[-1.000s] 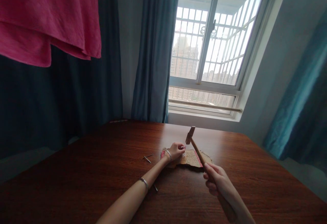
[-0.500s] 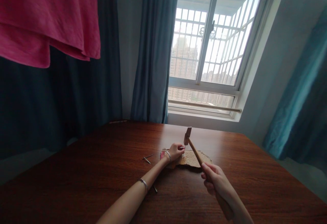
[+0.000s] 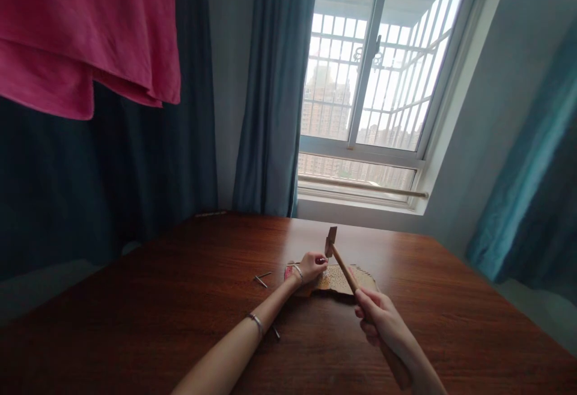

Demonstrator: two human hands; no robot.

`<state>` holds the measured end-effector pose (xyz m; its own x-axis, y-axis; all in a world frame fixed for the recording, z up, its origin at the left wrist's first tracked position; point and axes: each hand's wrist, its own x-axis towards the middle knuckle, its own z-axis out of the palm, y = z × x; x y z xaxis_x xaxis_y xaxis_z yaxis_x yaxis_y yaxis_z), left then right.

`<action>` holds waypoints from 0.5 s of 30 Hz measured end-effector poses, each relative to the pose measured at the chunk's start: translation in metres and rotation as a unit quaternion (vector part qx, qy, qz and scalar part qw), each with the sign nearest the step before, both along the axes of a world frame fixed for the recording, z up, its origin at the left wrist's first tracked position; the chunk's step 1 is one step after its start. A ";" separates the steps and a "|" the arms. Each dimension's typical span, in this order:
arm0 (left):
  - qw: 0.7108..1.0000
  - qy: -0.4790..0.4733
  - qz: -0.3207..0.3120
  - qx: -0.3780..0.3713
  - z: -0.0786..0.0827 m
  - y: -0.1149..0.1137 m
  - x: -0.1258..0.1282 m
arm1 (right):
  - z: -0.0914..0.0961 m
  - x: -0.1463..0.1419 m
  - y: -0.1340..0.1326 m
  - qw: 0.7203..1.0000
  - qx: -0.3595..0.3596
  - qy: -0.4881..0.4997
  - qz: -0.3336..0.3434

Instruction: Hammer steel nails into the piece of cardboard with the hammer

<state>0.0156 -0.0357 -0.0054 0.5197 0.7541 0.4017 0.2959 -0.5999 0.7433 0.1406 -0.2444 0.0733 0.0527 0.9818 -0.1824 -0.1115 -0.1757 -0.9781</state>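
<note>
My right hand [image 3: 377, 318] is closed around the wooden handle of a small hammer [image 3: 341, 263], whose head hovers just beside my left fingertips. My left hand [image 3: 309, 266] is pinched on something small and upright that I cannot make out, over a tan perforated board [image 3: 341, 279] lying on the dark wooden table [image 3: 157, 299]. A pink-red piece [image 3: 287, 273] shows under the left wrist.
A few thin metal pins [image 3: 261, 279] lie on the table left of the board, and another pin [image 3: 276, 332] lies by my left forearm. A pink cloth [image 3: 85, 28] hangs at upper left. Blue curtains flank a window [image 3: 369, 82] beyond the table's far edge.
The hammer head has dropped slightly and shifted left, closer to my left fingertips. My left hand has stayed in place on the board.
</note>
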 end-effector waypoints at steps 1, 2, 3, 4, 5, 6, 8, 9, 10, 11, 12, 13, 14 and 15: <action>1.000 -0.002 -0.001 0.001 0.000 0.000 0.000 | 0.000 0.000 0.000 1.000 0.000 -0.001 0.000; 1.000 -0.005 0.000 0.002 0.000 0.000 0.000 | 0.001 -0.001 0.000 1.000 0.003 0.000 -0.003; 1.000 -0.008 0.001 0.003 0.000 0.000 0.000 | 0.001 -0.001 0.000 1.000 0.008 0.003 -0.005; 1.000 -0.009 0.003 0.003 0.000 0.000 0.000 | 0.001 -0.001 0.000 1.000 0.010 0.004 -0.007; 1.000 -0.007 0.005 0.001 -0.001 0.000 0.000 | 0.001 -0.002 0.000 1.000 0.009 0.005 -0.007; 1.000 -0.002 0.007 0.000 -0.001 0.000 0.000 | 0.001 -0.002 0.000 1.000 0.005 0.003 -0.006; 1.000 0.003 0.005 -0.003 -0.001 0.000 0.000 | 0.000 -0.002 -0.001 1.000 -0.003 0.000 -0.005; 1.000 0.002 0.003 -0.005 -0.001 0.000 0.000 | 0.000 -0.002 -0.001 1.000 -0.006 0.001 -0.005; 1.000 -0.001 0.000 -0.006 -0.001 0.000 -0.001 | 0.000 -0.002 -0.002 1.000 -0.003 0.005 -0.006; 1.000 -0.006 -0.003 -0.007 0.000 -0.001 -0.001 | 0.001 -0.002 -0.003 1.000 0.004 0.010 -0.010; 1.000 -0.011 -0.005 -0.008 0.000 -0.001 -0.001 | 0.002 -0.003 -0.004 1.000 0.011 0.015 -0.013; 1.000 -0.013 -0.005 -0.008 0.001 -0.002 -0.001 | 0.003 -0.003 -0.005 1.000 0.017 0.017 -0.016; 1.000 -0.013 -0.004 -0.009 0.002 -0.002 -0.001 | 0.003 -0.004 -0.005 1.000 0.019 0.015 -0.018; 1.000 -0.010 -0.003 -0.010 0.002 -0.003 -0.001 | 0.004 -0.004 -0.006 1.000 0.016 0.010 -0.021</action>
